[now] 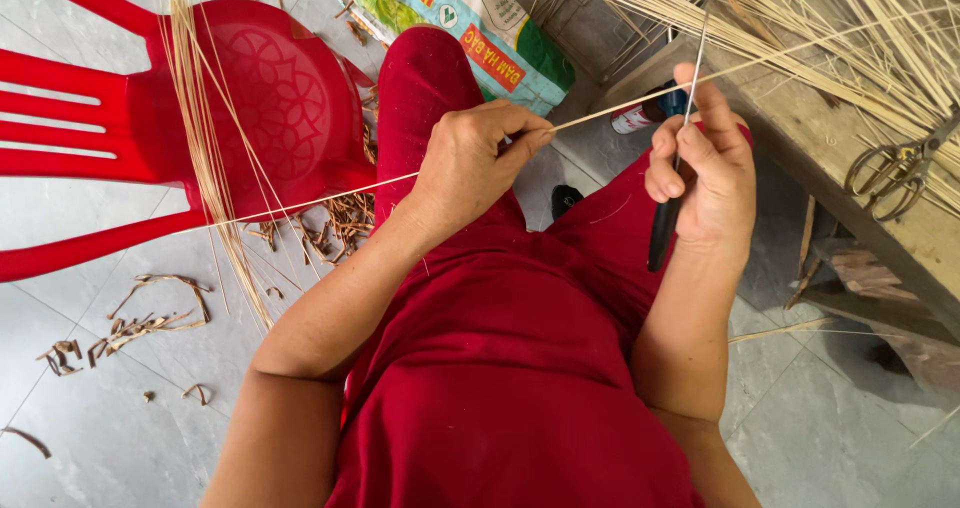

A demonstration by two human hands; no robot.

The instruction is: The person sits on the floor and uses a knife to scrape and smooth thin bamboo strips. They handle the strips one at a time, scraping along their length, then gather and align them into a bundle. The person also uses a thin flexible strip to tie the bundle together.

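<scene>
- The left hand (470, 163) is closed over a thin pale strip (330, 193), thumb and forefinger pinching it just above the red-clothed lap (500, 348).
- The strip runs in one straight line across the lap: its free end reaches toward the red plastic chair (250, 98) on the left-hand side, and its other end passes in front of the right hand toward the wooden bench (830, 138).
- The right hand (705, 173) is wrapped around a knife (672, 183) with a black handle; the narrow blade stands upright above the fingers, the handle pointing down toward the lap.
- Blade and strip cross just beside the right-hand fingers; whether the edge touches the strip cannot be told.
- For clean work, keep the strip taut between pinch and blade, and hold the blade steady, edge turned away from the lap.
- Keep the left thumb clear of the cutting line and well back from the blade.
- A bundle of loose strips (200, 138) drapes over the chair, beyond the lap on the left.
- Brown shavings (335, 223) lie on the tiled floor between chair and lap.
- Scissors (895, 168) rest on the bench, well apart from the lap, beside a heap of pale strips (800, 28).
</scene>
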